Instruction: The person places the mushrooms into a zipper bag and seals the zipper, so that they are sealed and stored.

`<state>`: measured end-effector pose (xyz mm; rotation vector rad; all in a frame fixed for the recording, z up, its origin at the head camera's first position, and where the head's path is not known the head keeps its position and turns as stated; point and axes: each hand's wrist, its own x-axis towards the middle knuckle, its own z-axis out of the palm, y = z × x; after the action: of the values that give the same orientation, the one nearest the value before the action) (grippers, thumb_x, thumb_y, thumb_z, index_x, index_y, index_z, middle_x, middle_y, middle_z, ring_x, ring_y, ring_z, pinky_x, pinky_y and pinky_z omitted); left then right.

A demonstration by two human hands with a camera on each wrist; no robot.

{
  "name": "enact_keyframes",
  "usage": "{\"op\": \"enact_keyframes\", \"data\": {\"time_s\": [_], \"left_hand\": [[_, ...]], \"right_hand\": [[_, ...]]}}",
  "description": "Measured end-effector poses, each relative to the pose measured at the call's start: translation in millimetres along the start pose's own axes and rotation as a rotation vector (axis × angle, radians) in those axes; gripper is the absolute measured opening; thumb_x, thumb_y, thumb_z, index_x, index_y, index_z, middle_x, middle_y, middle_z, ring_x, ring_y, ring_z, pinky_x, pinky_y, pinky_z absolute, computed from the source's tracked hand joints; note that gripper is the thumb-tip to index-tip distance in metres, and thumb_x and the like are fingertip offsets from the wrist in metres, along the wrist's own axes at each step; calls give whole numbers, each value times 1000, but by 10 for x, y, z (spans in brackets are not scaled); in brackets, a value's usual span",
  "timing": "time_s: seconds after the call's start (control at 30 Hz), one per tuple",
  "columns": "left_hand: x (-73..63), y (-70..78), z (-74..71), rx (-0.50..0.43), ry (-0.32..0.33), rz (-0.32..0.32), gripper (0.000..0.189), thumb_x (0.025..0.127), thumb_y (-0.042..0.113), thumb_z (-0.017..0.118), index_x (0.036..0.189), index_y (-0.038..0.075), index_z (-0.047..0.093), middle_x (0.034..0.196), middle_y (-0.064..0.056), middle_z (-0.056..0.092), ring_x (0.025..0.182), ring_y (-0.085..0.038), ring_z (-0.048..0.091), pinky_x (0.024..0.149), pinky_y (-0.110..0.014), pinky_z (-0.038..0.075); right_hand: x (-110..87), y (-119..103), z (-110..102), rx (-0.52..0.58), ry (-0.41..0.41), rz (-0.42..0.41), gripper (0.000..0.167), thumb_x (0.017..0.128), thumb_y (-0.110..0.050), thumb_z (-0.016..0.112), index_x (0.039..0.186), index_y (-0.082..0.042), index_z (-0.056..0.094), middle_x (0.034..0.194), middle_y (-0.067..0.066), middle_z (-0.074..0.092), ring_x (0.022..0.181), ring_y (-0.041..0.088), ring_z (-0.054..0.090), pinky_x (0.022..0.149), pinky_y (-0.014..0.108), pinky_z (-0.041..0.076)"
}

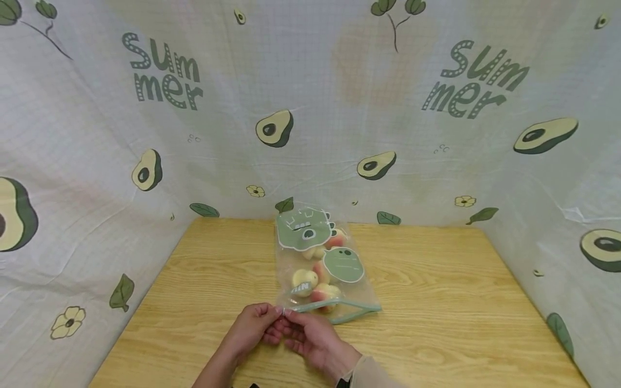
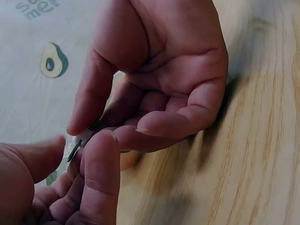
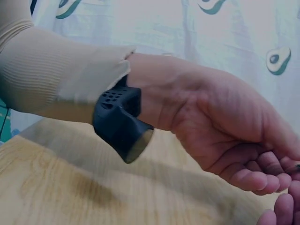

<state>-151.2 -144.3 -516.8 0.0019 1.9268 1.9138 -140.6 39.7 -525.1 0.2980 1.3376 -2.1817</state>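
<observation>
A clear zip bag point(image 1: 297, 258) with green dinosaur prints lies on the table, its green-edged mouth towards me. Several yellow-and-red, peach-like fruits point(image 1: 326, 293) show through the plastic. My left hand point(image 1: 249, 328) and right hand point(image 1: 315, 337) meet at the mouth's left corner, thumbs and index fingers close together there. In the left wrist view, the right hand point(image 2: 164, 79) pinches the green edge point(image 2: 73, 151) beside a small whitish piece point(image 2: 85, 135). The left hand point(image 2: 91, 183) has thumb and index on either side of it. The right wrist view shows the left hand point(image 3: 225, 122) from its palm side.
The wooden table point(image 1: 436, 291) extends to both sides of the bag. A white curtain point(image 1: 315, 70) printed with avocados and lettering surrounds it at the back and sides. A black wrist device point(image 3: 122, 122) sits on the left arm, by the beige sleeve point(image 3: 61, 70).
</observation>
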Motion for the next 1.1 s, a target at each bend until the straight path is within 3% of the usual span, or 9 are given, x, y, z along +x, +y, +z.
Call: {"op": "enact_keyframes", "data": {"time_s": [0.57, 1.1], "left_hand": [[20, 52, -2, -83, 23, -13, 21, 107, 15, 61, 88, 5, 63, 78, 1, 68, 68, -10, 67, 64, -23, 62], [21, 21, -40, -105, 57, -16, 17, 105, 14, 64, 94, 1, 65, 81, -2, 69, 70, -12, 69, 66, -24, 64]], "right_hand": [[0, -72, 3, -4, 43, -11, 18, 103, -23, 69, 101, -8, 79, 89, -3, 79, 81, 9, 72, 72, 22, 58], [-52, -76, -84, 37, 115, -47, 15, 100, -20, 73, 104, -6, 78, 91, 0, 78, 83, 11, 72, 74, 24, 60]]}}
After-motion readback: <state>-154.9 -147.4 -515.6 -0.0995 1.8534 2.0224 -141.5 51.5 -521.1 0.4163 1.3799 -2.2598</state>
